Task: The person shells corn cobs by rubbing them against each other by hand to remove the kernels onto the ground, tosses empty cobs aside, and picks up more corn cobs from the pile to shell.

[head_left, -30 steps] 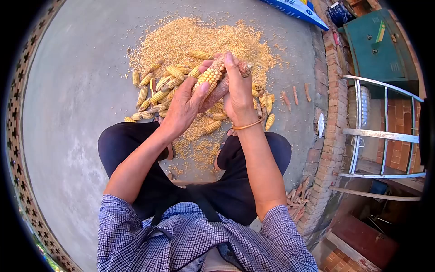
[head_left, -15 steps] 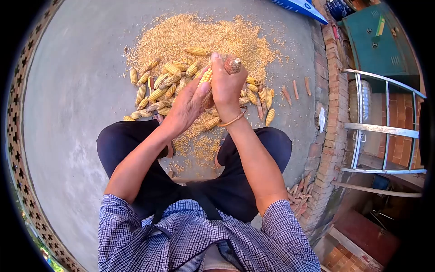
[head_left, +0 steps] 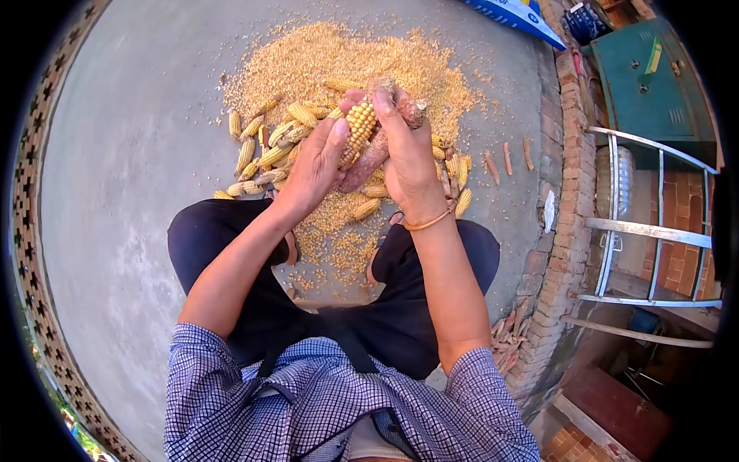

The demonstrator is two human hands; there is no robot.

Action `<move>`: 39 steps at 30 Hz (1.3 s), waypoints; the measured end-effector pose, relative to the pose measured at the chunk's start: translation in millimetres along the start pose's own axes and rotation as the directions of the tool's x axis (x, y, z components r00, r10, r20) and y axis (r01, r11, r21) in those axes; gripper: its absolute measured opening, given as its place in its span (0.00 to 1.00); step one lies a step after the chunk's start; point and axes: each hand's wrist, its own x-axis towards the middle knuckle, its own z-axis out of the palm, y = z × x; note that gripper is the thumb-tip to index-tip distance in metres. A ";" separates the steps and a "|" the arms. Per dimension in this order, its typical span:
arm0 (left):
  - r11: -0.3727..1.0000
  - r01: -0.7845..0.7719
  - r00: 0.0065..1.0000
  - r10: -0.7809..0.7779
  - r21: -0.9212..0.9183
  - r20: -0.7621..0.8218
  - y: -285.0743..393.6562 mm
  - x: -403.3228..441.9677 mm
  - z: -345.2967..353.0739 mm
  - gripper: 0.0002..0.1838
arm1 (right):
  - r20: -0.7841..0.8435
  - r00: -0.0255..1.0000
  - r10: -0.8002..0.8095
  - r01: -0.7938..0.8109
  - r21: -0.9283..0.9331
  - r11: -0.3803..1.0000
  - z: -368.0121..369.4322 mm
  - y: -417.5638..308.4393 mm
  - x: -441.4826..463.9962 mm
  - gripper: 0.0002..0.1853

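Note:
An ear of corn (head_left: 359, 132), still bearing yellow kernels along its visible side, is gripped in my left hand (head_left: 309, 168). My right hand (head_left: 409, 165) is wrapped around a bare reddish corncob (head_left: 369, 160), which lies slantwise against the ear. The thumb of my right hand rests near the ear's upper end. Below both hands, whole ears (head_left: 275, 156) lie heaped on the floor, partly hidden by my hands. Behind them spreads a wide layer of loose kernels (head_left: 331, 58). More kernels (head_left: 344, 250) are scattered between my feet.
Stripped cobs (head_left: 507, 159) lie on the concrete floor (head_left: 131, 192) to the right, with a cob pile (head_left: 509, 336) by the low brick edging (head_left: 570, 177). Beyond are a metal rail frame (head_left: 650, 231), a green cabinet (head_left: 643, 85) and a blue sack (head_left: 519, 19).
The ear and the bare cob have turned and come apart a little, so more kernels show. My right hand has shifted slightly right and down. The whole view has also shifted a little.

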 end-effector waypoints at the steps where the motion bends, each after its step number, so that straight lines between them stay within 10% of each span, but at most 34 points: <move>1: 0.999 -0.003 1.000 0.002 0.033 0.006 -3.3 0.3 0.0 0.33 | -0.029 0.999 -0.028 0.028 -0.017 0.999 2.5 4.4 -1.3 0.13; 10: 0.984 -0.152 0.988 0.148 0.092 0.052 -6.8 1.7 13.8 0.35 | -0.330 0.911 -0.246 0.112 -0.375 0.920 9.1 13.6 2.4 0.08; 15: 0.907 0.283 0.937 -0.192 -0.313 0.292 17.5 -3.9 4.2 0.27 | -0.304 0.880 -0.365 0.193 -0.475 0.859 -0.3 22.1 15.6 0.14; 19: 0.793 0.384 0.899 -0.203 -0.474 0.388 19.7 -2.6 -5.5 0.26 | -0.296 0.955 -0.028 -0.014 -0.138 0.990 -5.2 22.5 20.8 0.15; 25: 0.783 0.261 0.957 -0.134 -0.564 0.257 12.5 0.8 -12.4 0.30 | 0.038 0.999 -0.014 0.015 -0.022 1.000 -2.1 6.4 9.8 0.12; 32: 0.992 -0.081 0.997 0.079 0.094 0.024 -1.9 0.4 3.3 0.33 | -0.098 0.973 -0.207 0.178 -0.243 0.953 3.7 26.4 5.8 0.12; 35: 0.999 -0.045 0.998 0.044 0.024 0.040 -0.3 -4.0 9.6 0.33 | -0.372 0.877 -0.303 0.150 -0.388 0.909 12.9 19.8 4.7 0.10; 39: 0.986 0.090 0.991 -0.075 -0.137 0.110 8.6 -5.9 8.6 0.31 | -0.225 0.908 -0.354 0.226 -0.449 0.864 1.9 18.6 8.3 0.12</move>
